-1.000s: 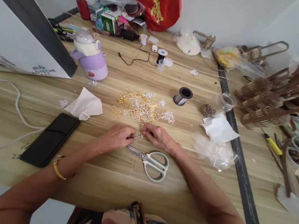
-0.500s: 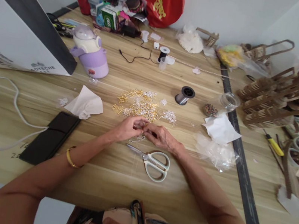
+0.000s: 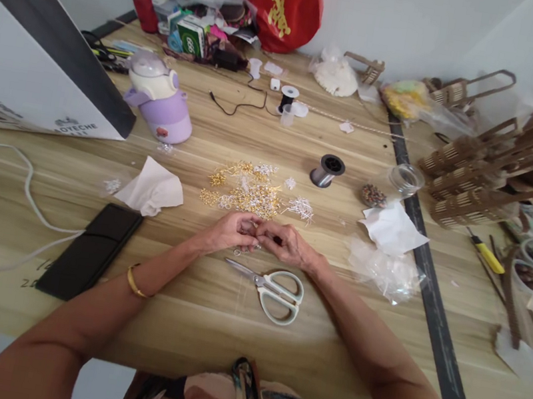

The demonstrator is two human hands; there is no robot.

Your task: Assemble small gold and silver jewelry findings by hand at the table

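Observation:
My left hand (image 3: pixel 232 232) and my right hand (image 3: pixel 288 244) meet fingertip to fingertip just above the table, both closed in a pinch. A thin silver chain (image 3: pixel 239 251) with small rings shows below the fingers; most of it is hidden by the hands. Right beyond my fingertips lies a loose pile of gold and silver jewelry findings (image 3: pixel 257 197), with a small heap of silver pins (image 3: pixel 300 209) to its right. White-handled scissors (image 3: pixel 277 291) rest on the table just below my hands, blades pointing left.
A wire spool (image 3: pixel 327 171) stands behind the pile. To the left are a black phone (image 3: pixel 89 251), a crumpled tissue (image 3: pixel 150 188) and a purple bottle (image 3: pixel 166 109). A jar with beads (image 3: pixel 403 181), white paper (image 3: pixel 394 229) and clear plastic bags (image 3: pixel 387 270) lie to the right.
Less of the chain shows below the fingers than before. Both hands stay together in nearly the same place, and the view has shifted slightly.

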